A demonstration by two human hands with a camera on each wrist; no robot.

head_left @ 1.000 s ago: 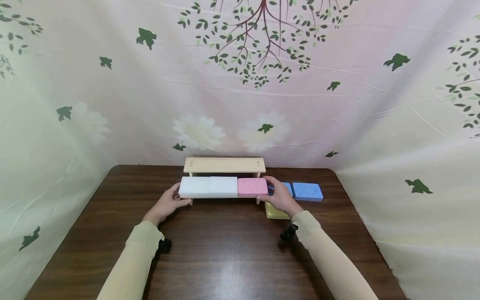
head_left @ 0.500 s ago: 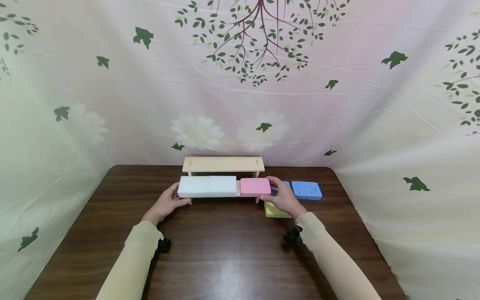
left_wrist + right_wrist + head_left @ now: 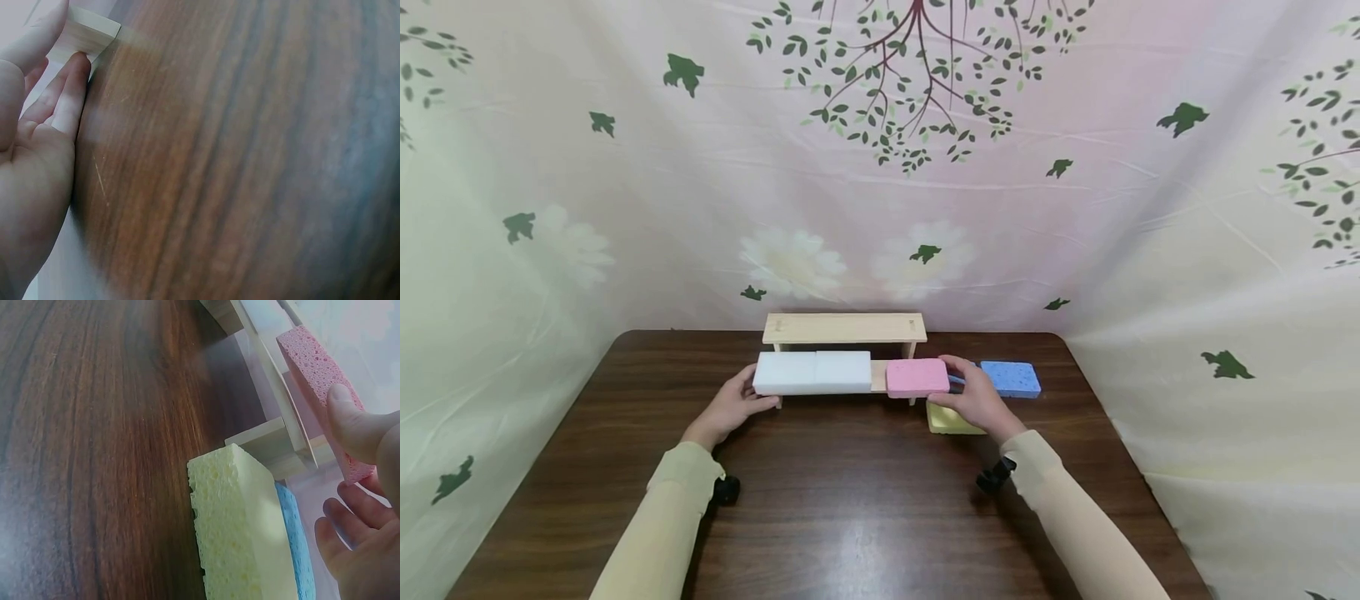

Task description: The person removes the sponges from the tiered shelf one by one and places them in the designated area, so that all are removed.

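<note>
Two white sponges (image 3: 812, 372) lie end to end on the front step of a small wooden two-step shelf (image 3: 846, 327). My left hand (image 3: 727, 408) holds the left end of this white row, thumb at the front and fingers at the side. In the left wrist view, fingers of the left hand (image 3: 47, 125) reach up toward the wooden shelf's end; the white sponges are not plain there. My right hand (image 3: 976, 398) pinches a pink sponge (image 3: 917, 377) by its right end. Bare wood shows between pink and white. In the right wrist view, the thumb presses the pink sponge's face (image 3: 312, 362).
A yellow sponge (image 3: 951, 421) lies on the brown table (image 3: 850, 500) below my right hand. Just right of that hand is a blue sponge (image 3: 1013, 379); another blue one is mostly hidden behind it. A printed cloth (image 3: 700, 208) hangs behind the table.
My right hand has drawn the pink sponge rightward, away from the white ones, and a gap has opened between them. The left hand stays at the white row's end.
</note>
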